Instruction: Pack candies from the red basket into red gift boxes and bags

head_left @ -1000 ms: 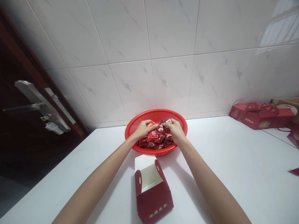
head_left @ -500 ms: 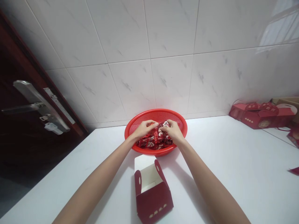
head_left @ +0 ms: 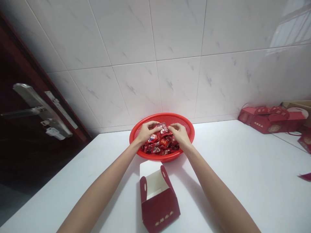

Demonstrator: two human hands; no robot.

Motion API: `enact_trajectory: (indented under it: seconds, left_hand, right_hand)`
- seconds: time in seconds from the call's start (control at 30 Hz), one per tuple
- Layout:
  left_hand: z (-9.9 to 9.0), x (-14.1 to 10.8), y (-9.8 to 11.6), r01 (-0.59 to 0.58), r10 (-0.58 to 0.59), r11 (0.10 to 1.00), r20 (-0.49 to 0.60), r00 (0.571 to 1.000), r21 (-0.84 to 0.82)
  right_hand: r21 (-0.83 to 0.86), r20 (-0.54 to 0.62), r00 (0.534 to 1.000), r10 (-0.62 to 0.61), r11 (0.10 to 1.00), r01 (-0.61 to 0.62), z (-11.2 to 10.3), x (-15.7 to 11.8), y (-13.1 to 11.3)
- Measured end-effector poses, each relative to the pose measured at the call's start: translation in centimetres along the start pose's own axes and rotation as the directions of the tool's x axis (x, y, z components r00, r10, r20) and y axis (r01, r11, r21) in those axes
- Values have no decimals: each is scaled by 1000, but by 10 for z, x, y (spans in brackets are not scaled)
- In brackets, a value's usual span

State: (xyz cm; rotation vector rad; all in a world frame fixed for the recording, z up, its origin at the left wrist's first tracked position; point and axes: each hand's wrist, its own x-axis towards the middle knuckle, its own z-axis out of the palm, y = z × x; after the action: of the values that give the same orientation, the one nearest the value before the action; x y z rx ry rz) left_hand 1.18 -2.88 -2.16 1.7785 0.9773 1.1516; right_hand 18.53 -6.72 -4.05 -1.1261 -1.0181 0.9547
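Note:
A red plastic basket [head_left: 162,158] with a mesh wall stands against the tiled wall, holding a heap of red wrapped candies [head_left: 159,147]. Over the heap, my left hand [head_left: 146,133] pinches one candy in a shiny red wrapper [head_left: 163,130] by its left side. My right hand [head_left: 181,134] has its fingertips closed at the right edge of that same wrapper. Nearer to me, between my forearms, an open dark red carton [head_left: 160,212] with handle flaps shows a white inside; no candy is visible in it.
Several folded red gift boxes [head_left: 269,121] stand at the right, along the wall, near a brown cardboard box [head_left: 297,105]. A dark red piece [head_left: 305,177] lies at the right edge. At the left is a dark door with a metal handle [head_left: 31,111]. Everything rests on a white tabletop [head_left: 225,155].
My hands have moved slightly apart, and a candy wrapper is now stretched between them above the heap. The white-patterned packet in my right fingers no longer shows there. The carton has stayed put.

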Motion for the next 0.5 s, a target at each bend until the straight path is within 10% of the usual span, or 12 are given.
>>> enact_trajectory:
  seconds: [0.33,0.5]
  left_hand:
    - [3,-1,-1,-10,12,998,-37,999,60]
    - [5,-5,8,114,-114,993,67,991,0]
  right_hand:
    - [31,263,947,-185,982,184,2,-8,-6]
    - [-40,362,928,-86,993,108,3,-9,1]
